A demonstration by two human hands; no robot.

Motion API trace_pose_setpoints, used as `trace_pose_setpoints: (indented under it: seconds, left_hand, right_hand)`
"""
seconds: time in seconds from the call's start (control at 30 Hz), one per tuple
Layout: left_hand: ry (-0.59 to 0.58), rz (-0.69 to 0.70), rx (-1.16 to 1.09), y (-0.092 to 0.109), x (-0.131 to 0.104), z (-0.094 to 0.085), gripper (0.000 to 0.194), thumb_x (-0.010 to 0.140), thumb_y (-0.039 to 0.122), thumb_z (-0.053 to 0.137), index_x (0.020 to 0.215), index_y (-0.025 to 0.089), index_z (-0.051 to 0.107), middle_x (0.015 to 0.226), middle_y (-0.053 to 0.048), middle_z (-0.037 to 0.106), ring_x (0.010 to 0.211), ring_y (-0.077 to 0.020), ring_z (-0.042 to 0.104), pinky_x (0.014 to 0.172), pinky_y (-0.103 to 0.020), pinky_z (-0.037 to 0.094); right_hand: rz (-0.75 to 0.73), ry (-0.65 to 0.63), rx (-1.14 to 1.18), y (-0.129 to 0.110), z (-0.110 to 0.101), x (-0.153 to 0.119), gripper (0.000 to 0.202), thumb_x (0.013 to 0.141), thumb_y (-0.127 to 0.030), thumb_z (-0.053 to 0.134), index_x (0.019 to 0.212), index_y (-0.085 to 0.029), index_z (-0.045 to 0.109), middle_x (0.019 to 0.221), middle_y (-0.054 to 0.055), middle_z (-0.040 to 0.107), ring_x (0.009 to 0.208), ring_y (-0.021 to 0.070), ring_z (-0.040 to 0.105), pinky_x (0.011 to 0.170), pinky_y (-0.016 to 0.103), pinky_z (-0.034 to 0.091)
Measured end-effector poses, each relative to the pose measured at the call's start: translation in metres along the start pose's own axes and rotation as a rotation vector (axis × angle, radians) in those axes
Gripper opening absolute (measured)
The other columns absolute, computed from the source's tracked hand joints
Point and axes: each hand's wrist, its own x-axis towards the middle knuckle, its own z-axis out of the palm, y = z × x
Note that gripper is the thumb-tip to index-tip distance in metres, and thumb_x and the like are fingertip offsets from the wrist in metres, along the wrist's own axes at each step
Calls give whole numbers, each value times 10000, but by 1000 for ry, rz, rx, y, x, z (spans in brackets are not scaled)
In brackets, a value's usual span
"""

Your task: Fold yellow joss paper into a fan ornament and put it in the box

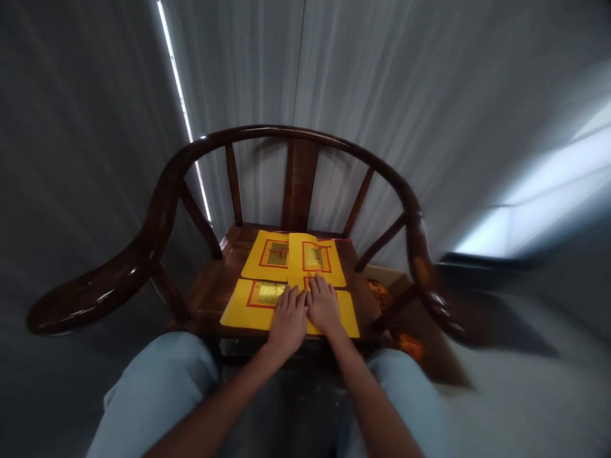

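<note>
Several sheets of yellow joss paper (245, 312) with red printed frames and gold foil squares lie in two rows on the wooden chair's seat (205, 296). Over the front row, my left hand (289, 318) rests flat, its fingers stretched toward the chair back. Right beside it, my right hand (323, 304) also lies flat on the yellow paper, fingers extended. The two hands touch or nearly touch along their inner edges. They cover part of the front sheets, including most of one printed square. Neither hand grips anything that I can see.
The chair's curved dark armrest (157, 210) rises around the seat on both sides and behind it. At the right stands a cardboard box (424, 318) with orange items inside. Grey corrugated panels (267, 70) form the wall behind. My knees (165, 369) flank the seat's front.
</note>
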Motion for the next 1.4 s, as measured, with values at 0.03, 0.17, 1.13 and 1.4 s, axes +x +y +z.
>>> trace_pose_setpoints:
  seconds: [0.03,0.17,1.13,1.4]
  left_hand:
    - [-3,11,33,2,-3,3,429,924,178,418,1329,80,517,1424,-199,489,1411,-332,338,1129,-506,329]
    - [-9,63,94,1,-8,5,489,916,176,366,1361,16,488,1455,-229,458,1411,-309,355,1154,-493,301]
    - [9,17,120,6,-16,5,557,911,269,397,1402,14,467,1512,-210,370,1438,-323,291,1162,-486,296]
    - [28,-1,161,3,-16,16,522,901,234,400,1367,27,513,1469,-196,450,1407,-305,362,1157,-474,315]
  right_hand:
    - [2,7,6,0,0,0,522,1006,-322,271,1456,-92,404,1554,146,319,1452,254,267,1149,448,219]
    - [31,21,28,0,3,3,525,1012,-342,239,1458,-120,405,1555,133,322,1449,255,272,1150,489,193]
    - [247,-15,16,13,48,169,707,979,-445,256,1442,83,335,1537,265,289,1448,335,235,1154,456,183]
    - [380,-27,24,1,53,181,696,975,-441,235,1497,20,250,1573,216,231,1468,317,153,1150,562,123]
